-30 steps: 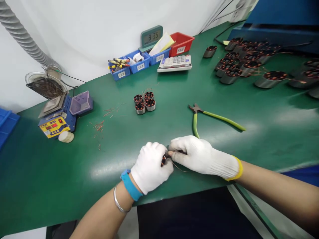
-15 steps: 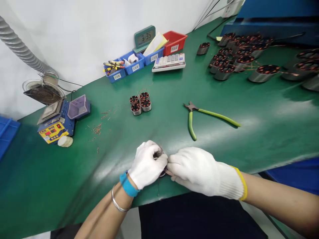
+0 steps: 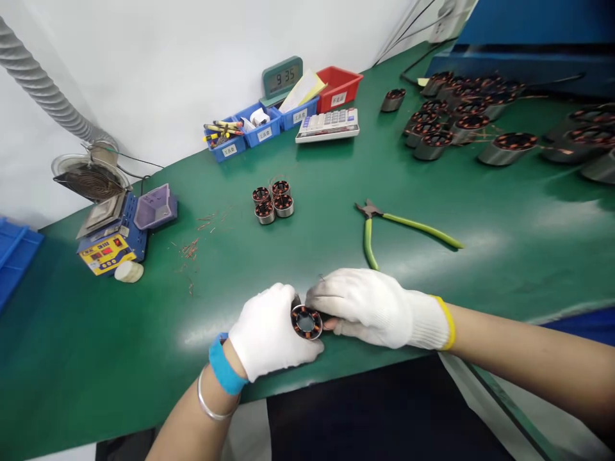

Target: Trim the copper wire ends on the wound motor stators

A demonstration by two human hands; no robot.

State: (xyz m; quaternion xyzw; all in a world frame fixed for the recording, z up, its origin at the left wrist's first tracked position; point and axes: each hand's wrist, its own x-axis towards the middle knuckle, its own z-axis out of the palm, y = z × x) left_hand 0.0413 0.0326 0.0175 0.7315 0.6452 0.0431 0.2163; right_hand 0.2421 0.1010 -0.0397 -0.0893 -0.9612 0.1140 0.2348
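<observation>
A motor stator [image 3: 307, 333] with copper windings in a metal ring sits near the bench's front edge, its open face toward me. My left hand [image 3: 270, 336], in a white glove, is wrapped round the stator's left side. My right hand [image 3: 368, 308], gloved with a yellow cuff, is at the stator's right edge. Its fingers are closed in a pinch, and what lies between them is hidden. Just beyond the right hand lie open green-handled cutters [image 3: 413, 229]. Several small stators [image 3: 273, 206] stand grouped farther back.
Wire scraps [image 3: 190, 248] lie left of the small stators. A yellow-and-blue control unit [image 3: 108, 253] and a purple tray [image 3: 156, 208] stand at the left. Blue bins [image 3: 262, 132], a red bin [image 3: 337, 89] and a calculator [image 3: 328, 126] line the back. Many stators [image 3: 473, 125] crowd the right.
My left hand has shifted left and down, from fingers over the stator to a grip round its side, so the stator's face now shows. My right hand has moved slightly up and left.
</observation>
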